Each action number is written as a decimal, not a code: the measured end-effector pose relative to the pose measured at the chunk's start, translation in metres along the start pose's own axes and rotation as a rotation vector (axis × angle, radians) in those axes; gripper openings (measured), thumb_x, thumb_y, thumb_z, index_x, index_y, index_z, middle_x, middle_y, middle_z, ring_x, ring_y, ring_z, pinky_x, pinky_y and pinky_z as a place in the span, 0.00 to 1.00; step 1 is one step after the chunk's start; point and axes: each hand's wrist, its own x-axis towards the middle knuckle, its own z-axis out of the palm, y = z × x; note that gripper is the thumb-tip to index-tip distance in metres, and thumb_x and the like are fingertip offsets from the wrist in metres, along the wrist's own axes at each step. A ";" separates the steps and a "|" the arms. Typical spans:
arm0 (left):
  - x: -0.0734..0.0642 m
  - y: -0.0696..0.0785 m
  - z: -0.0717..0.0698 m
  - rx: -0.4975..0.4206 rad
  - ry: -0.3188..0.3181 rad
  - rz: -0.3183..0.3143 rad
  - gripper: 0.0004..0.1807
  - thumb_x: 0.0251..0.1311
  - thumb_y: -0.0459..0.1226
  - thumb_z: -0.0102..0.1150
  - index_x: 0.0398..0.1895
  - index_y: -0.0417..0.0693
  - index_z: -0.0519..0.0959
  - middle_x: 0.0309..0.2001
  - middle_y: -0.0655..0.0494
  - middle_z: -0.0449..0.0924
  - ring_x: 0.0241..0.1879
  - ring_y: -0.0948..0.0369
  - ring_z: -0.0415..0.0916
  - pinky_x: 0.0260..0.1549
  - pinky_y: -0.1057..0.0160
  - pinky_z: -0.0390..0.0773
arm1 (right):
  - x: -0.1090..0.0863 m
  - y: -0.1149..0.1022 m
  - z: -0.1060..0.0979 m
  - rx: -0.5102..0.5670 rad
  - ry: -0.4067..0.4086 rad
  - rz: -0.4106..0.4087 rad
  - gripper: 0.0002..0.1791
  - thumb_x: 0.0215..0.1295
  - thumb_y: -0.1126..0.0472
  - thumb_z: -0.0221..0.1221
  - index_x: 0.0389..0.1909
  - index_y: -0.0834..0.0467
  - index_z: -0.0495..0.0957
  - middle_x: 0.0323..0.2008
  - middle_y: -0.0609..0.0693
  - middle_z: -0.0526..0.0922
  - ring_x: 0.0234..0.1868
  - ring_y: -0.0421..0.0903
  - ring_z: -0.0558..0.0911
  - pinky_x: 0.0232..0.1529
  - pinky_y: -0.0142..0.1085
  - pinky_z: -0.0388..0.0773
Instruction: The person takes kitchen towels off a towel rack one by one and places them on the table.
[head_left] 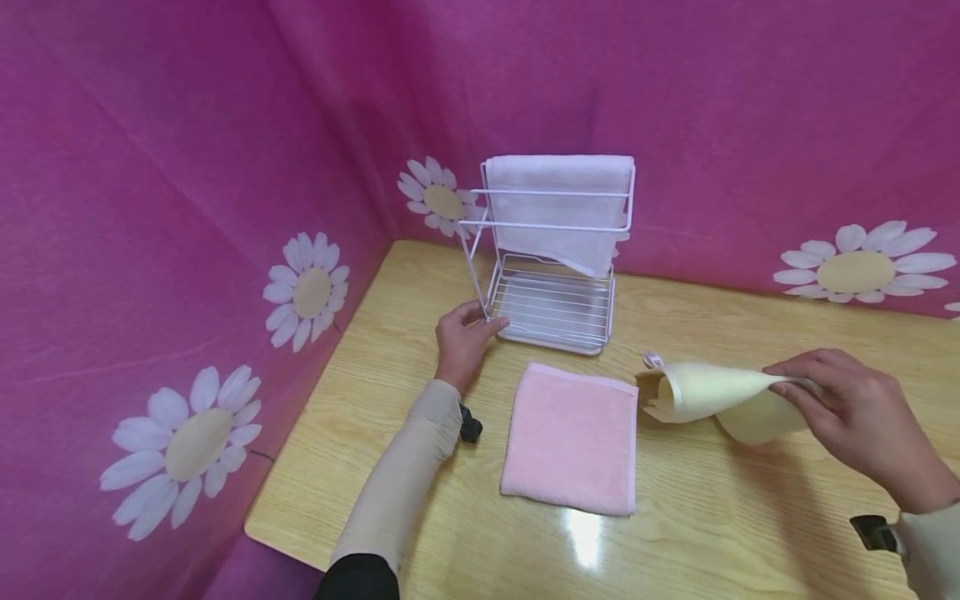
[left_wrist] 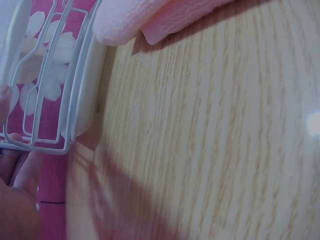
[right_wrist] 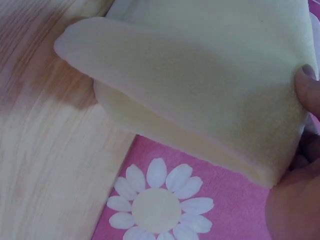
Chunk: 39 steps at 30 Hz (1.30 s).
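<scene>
Pale yellow cloth makes up the towel point(head_left: 705, 393) at the right side of the table point(head_left: 697, 533), its right end pinched between the thumb and fingers of the right hand point(head_left: 862, 412). Its long axis runs roughly left to right, the far end pointing left from the hand towards the rack side and curling into an open roll, with a small tag point(head_left: 652, 360) at the upper corner. A loose flap droops below, near the fingers; whether the rolled end touches the table I cannot tell. The right wrist view shows the towel folded over, with a gap between its layers. The left hand point(head_left: 463, 337) grips the lower front left corner of the white rack point(head_left: 551, 227), thumb on the inner side, fingers outside the wire. A pink towel point(head_left: 573, 442) lies flat and squarish on the table, in front of the rack and just beside the yellow roll. On the rack, a white towel point(head_left: 555, 212) hangs over the rear bar, one lower corner dipping towards the wire shelf, under which sits a pale tray point(head_left: 551, 342). Behind and to the left, magenta fabric point(head_left: 720, 125) carries white daisies point(head_left: 311, 293) with cream centres. Both forearms wear beige sleeves point(head_left: 408, 467).
</scene>
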 end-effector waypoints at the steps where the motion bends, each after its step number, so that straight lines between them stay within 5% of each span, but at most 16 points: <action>1: 0.000 0.000 0.000 -0.002 -0.001 -0.004 0.24 0.38 0.34 0.74 0.42 0.35 0.80 0.38 0.41 0.81 0.41 0.50 0.78 0.37 0.67 0.81 | -0.002 0.000 -0.001 0.004 -0.004 0.004 0.18 0.41 0.72 0.69 0.33 0.49 0.83 0.33 0.43 0.79 0.30 0.29 0.69 0.27 0.18 0.65; 18: -0.001 0.002 0.001 -0.021 -0.006 0.016 0.25 0.38 0.34 0.74 0.42 0.32 0.79 0.38 0.37 0.80 0.42 0.45 0.77 0.39 0.67 0.80 | -0.029 -0.012 0.003 0.016 -0.036 0.020 0.21 0.39 0.74 0.69 0.35 0.50 0.82 0.34 0.42 0.78 0.33 0.31 0.68 0.24 0.19 0.64; 28: -0.001 0.002 0.000 -0.036 -0.010 0.015 0.25 0.38 0.34 0.74 0.42 0.33 0.79 0.38 0.39 0.80 0.41 0.47 0.78 0.37 0.67 0.81 | -0.054 -0.020 0.014 0.062 0.020 -0.067 0.17 0.41 0.70 0.69 0.34 0.51 0.82 0.34 0.43 0.78 0.37 0.33 0.72 0.20 0.17 0.71; 39: -0.002 0.003 -0.001 -0.026 -0.014 0.010 0.24 0.38 0.33 0.74 0.42 0.34 0.79 0.38 0.39 0.80 0.42 0.48 0.78 0.38 0.67 0.80 | -0.091 -0.027 0.030 0.105 -0.003 0.000 0.22 0.39 0.72 0.69 0.36 0.49 0.82 0.36 0.43 0.78 0.41 0.33 0.72 0.29 0.17 0.69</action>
